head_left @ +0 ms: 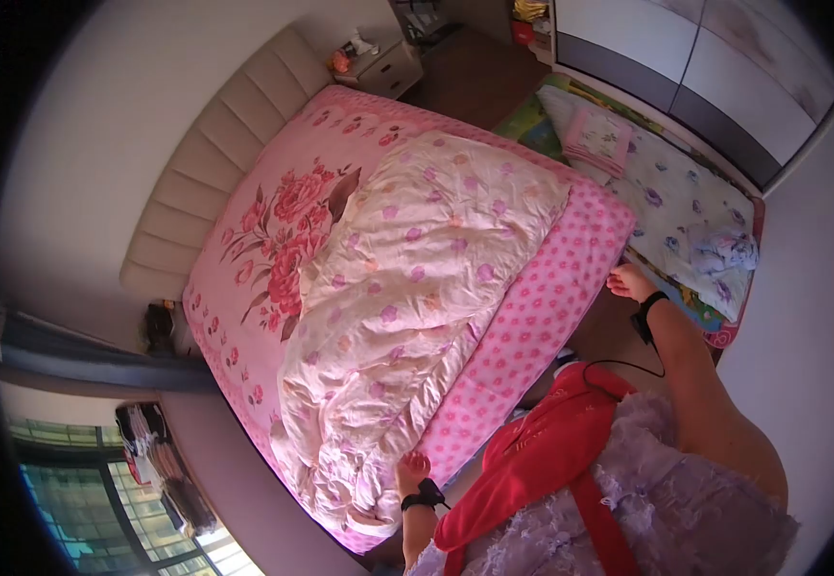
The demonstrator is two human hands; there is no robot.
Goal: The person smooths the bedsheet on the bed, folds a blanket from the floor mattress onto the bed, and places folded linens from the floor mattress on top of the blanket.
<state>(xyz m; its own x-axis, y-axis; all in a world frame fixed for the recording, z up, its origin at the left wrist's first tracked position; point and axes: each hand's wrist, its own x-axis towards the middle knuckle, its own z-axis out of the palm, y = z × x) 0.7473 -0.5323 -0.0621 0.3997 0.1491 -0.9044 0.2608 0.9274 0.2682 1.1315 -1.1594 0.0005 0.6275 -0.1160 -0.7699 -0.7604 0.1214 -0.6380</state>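
- Padded headboard (187, 182) and pale wall stand beyond our pink-covered bed (494, 370); a flowered floor mat (662, 216) lies to the right, before the wardrobe (705, 58).
- Our cream quilt (427, 259) lies rumpled on the bed, ahead of us, its long axis running crosswise, roughly parallel to the headboard.
- We have its bunched left end right by our left hand (414, 472), the nearer one; bare pink cover separates our right hand (631, 282) from the quilt.
- Our hands are well apart. Left fingers are curled at the quilt's edge; we cannot tell whether they grip it.
- Our right fingers are partly curled beside the bed's corner; whether they touch or pinch the cover, we cannot tell.
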